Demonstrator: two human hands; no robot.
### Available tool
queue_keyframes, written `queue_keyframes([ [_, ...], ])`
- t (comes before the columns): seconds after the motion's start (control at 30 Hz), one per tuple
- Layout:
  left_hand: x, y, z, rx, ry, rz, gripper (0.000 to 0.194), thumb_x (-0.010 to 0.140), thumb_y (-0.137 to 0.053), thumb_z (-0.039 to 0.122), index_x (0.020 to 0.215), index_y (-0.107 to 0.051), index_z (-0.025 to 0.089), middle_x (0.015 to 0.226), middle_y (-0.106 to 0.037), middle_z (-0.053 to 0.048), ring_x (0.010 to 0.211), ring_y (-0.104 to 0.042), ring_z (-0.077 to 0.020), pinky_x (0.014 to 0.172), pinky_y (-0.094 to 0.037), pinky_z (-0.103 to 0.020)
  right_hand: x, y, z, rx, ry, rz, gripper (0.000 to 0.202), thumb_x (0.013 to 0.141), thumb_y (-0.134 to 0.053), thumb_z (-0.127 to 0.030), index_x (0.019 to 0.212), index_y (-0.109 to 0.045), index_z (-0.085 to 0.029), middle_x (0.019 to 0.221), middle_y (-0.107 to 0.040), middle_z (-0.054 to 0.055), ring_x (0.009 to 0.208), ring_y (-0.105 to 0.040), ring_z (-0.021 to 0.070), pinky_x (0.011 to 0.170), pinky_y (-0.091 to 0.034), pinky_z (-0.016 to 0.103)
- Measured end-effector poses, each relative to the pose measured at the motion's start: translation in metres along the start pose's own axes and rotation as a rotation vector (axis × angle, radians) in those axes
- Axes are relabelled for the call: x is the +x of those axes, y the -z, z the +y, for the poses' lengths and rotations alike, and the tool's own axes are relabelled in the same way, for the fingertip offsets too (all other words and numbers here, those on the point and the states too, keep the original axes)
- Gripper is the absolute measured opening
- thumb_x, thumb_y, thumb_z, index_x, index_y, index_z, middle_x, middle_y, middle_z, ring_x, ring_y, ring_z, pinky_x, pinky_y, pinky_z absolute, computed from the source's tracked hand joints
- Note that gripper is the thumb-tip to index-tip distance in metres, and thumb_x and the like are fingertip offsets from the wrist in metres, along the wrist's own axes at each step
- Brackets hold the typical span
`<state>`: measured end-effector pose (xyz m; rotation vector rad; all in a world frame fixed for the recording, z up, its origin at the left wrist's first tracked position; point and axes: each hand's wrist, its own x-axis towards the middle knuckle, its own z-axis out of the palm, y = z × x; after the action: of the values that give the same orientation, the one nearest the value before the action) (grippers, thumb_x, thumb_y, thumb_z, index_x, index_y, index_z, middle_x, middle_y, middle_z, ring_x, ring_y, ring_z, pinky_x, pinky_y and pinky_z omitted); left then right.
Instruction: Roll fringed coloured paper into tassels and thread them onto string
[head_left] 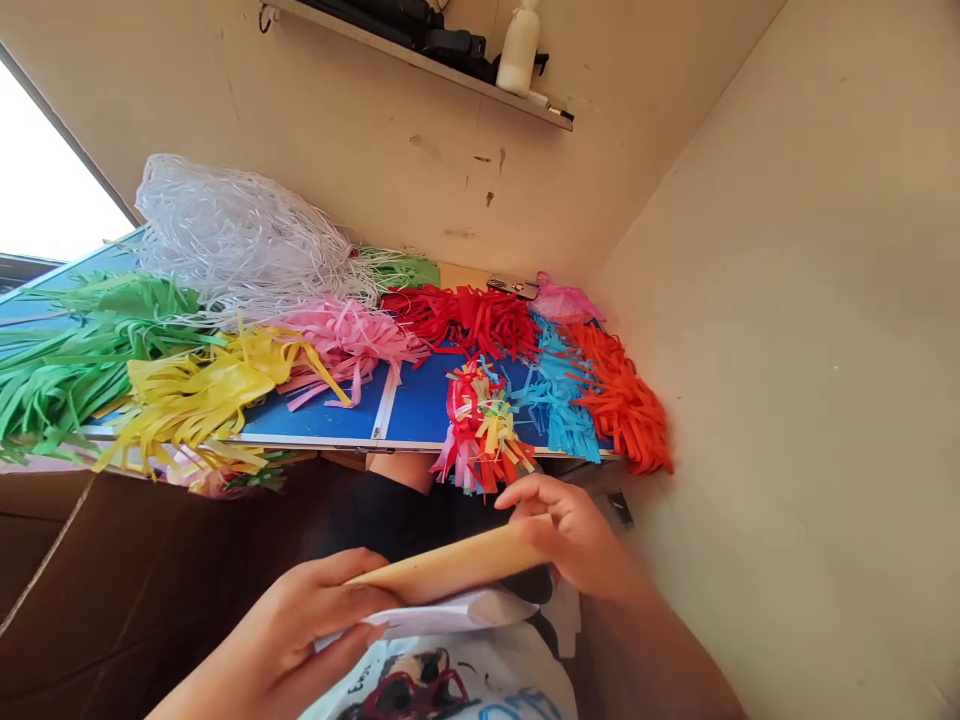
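Observation:
Above my lap, a long pale yellow-orange piece [457, 562], like a folded or rolled strip of paper, slants up to the right. My left hand [315, 620] is closed around its left end. A white sheet [457, 613] lies just below the strip, its left edge also between my left fingers. At the strip's right end, my right hand [562, 530] grips with the thumb while the index finger stretches out. Just beyond the strip, a multicoloured paper-fringe bundle [484, 425] hangs over the table's front edge.
The blue table [345, 415] holds fringed bundles: green [97, 350], yellow [214, 380], pink [349, 335], red [480, 318], light blue [566, 385] and orange [622, 390]. White strings [240, 230] and a phone [513, 287] lie behind. A cardboard box [52, 560] stands left; walls close in.

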<state>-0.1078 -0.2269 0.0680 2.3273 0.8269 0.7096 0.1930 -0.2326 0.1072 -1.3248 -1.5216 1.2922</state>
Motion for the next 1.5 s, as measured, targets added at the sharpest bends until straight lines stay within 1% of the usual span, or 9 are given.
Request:
queue_keyframes([
  [0.1, 0.000, 0.000, -0.002, -0.060, 0.045, 0.001, 0.025, 0.089, -0.057, 0.027, 0.111, -0.070, 0.027, 0.112, -0.070, -0.005, 0.093, -0.069, -0.0155, 0.082, -0.053, -0.015, -0.004, 0.000, 0.007, 0.096, -0.023, 0.018, 0.046, 0.066, -0.081, -0.048, 0.099, -0.063, -0.022, 0.076, -0.064, -0.001, 0.062, -0.056, 0.0130, 0.053, -0.041, 0.022],
  [0.23, 0.001, 0.002, 0.002, -0.118, 0.031, -0.089, 0.026, 0.092, -0.053, 0.023, 0.112, -0.070, 0.027, 0.146, -0.047, -0.006, 0.118, -0.059, -0.0210, 0.096, -0.050, -0.024, -0.007, -0.002, 0.012, 0.112, -0.105, 0.183, 0.031, 0.076, -0.071, -0.049, 0.079, -0.061, -0.020, 0.062, -0.060, -0.002, 0.051, -0.051, 0.0108, 0.048, -0.037, 0.021],
  [0.33, 0.003, 0.005, 0.008, -0.134, 0.037, -0.075, 0.027, 0.092, -0.052, 0.020, 0.110, -0.070, 0.028, 0.155, -0.034, -0.005, 0.130, -0.050, -0.0245, 0.103, -0.046, -0.029, -0.008, -0.002, 0.015, 0.184, -0.173, 0.220, 0.038, 0.074, -0.073, -0.051, 0.094, -0.063, -0.020, 0.067, -0.066, 0.000, 0.054, -0.058, 0.0146, 0.050, -0.044, 0.024],
  [0.5, 0.005, 0.006, 0.011, -0.187, 0.049, -0.164, 0.027, 0.093, -0.049, 0.021, 0.111, -0.069, 0.025, 0.135, -0.057, -0.009, 0.110, -0.063, -0.0180, 0.093, -0.051, -0.021, -0.008, -0.001, 0.028, 0.310, -0.208, 0.234, 0.042, 0.072, -0.076, -0.048, 0.102, -0.063, -0.021, 0.072, -0.069, 0.003, 0.060, -0.064, 0.0185, 0.054, -0.049, 0.027],
  [0.63, 0.002, 0.005, 0.010, -0.137, 0.052, -0.123, 0.028, 0.094, -0.049, 0.022, 0.113, -0.069, 0.024, 0.114, -0.068, -0.008, 0.102, -0.066, -0.0161, 0.090, -0.051, -0.019, -0.007, -0.001, 0.038, 0.351, -0.183, 0.222, 0.042, 0.074, -0.075, -0.047, 0.107, -0.061, -0.023, 0.073, -0.069, 0.002, 0.061, -0.064, 0.0188, 0.054, -0.050, 0.027],
  [0.8, 0.001, 0.006, 0.013, -0.137, 0.031, -0.126, 0.028, 0.093, -0.050, 0.019, 0.113, -0.068, 0.026, 0.128, -0.061, -0.007, 0.110, -0.062, -0.0165, 0.094, -0.049, -0.019, -0.009, 0.003, 0.044, 0.192, 0.039, 0.264, 0.027, 0.076, -0.076, -0.038, 0.094, -0.064, -0.023, 0.080, -0.066, 0.003, 0.068, -0.062, 0.0164, 0.059, -0.050, 0.025],
  [0.97, -0.003, 0.003, 0.016, -0.137, 0.024, -0.091, 0.032, 0.093, -0.050, 0.017, 0.120, -0.063, 0.028, 0.152, -0.038, -0.006, 0.131, -0.048, -0.0215, 0.106, -0.043, -0.028, -0.013, 0.005, 0.042, 0.133, 0.340, 0.210, 0.011, 0.085, -0.067, -0.022, 0.095, -0.064, -0.027, 0.085, -0.066, 0.003, 0.082, -0.061, 0.0179, 0.072, -0.051, 0.031],
  [1.2, -0.006, 0.001, 0.017, -0.056, 0.014, -0.063, 0.032, 0.092, -0.050, 0.014, 0.117, -0.065, 0.029, 0.158, -0.025, -0.003, 0.136, -0.042, -0.0229, 0.106, -0.043, -0.028, -0.015, 0.005, 0.039, -0.031, 0.390, 0.261, 0.013, 0.086, -0.066, -0.025, 0.099, -0.067, -0.028, 0.084, -0.066, 0.002, 0.082, -0.059, 0.0183, 0.072, -0.050, 0.030],
  [1.5, 0.001, 0.002, 0.024, -0.213, 0.065, -0.093, 0.028, 0.093, -0.044, 0.013, 0.110, -0.064, 0.023, 0.118, -0.062, -0.007, 0.099, -0.064, -0.0132, 0.085, -0.051, -0.016, -0.013, 0.005, 0.045, -0.251, 0.272, 0.250, 0.027, 0.093, -0.052, -0.040, 0.076, -0.063, -0.022, 0.071, -0.062, 0.001, 0.071, -0.060, 0.0187, 0.062, -0.046, 0.028],
])
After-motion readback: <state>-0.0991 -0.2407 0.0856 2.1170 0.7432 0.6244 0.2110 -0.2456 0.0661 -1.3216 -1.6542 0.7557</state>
